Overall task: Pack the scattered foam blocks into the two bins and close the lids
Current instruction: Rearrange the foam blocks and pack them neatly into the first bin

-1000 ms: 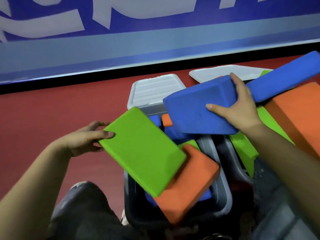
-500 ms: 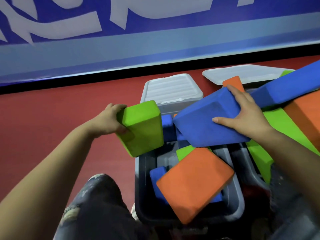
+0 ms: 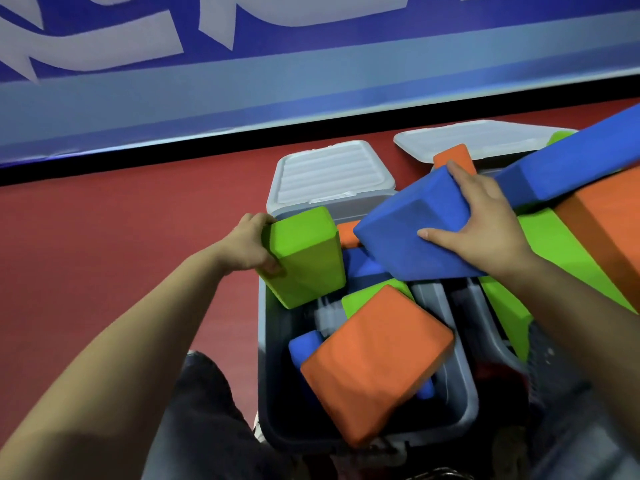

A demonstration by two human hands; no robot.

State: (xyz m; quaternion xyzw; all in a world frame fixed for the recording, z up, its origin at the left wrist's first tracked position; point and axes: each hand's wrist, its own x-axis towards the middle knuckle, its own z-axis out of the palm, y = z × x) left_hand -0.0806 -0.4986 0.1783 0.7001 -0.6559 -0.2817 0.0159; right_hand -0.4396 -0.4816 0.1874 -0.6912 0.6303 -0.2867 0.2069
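The left hand (image 3: 251,245) is gripping the green block (image 3: 304,256) by its left end, holding it tilted over the far-left corner of the left bin (image 3: 464,386). The right hand (image 3: 485,220) is grasping the blue block (image 3: 412,233), fingers wrapping its right end, above both bins. An orange block (image 3: 377,365) is lying tilted inside the left bin.

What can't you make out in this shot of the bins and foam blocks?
Head view only:
- Floor of the left bin: covered by the big orange block.
- Right bin: mostly behind the right hand and its blue block.
- Long blue block: cut off by the right edge.
- Left hand fingertips: behind the green block.
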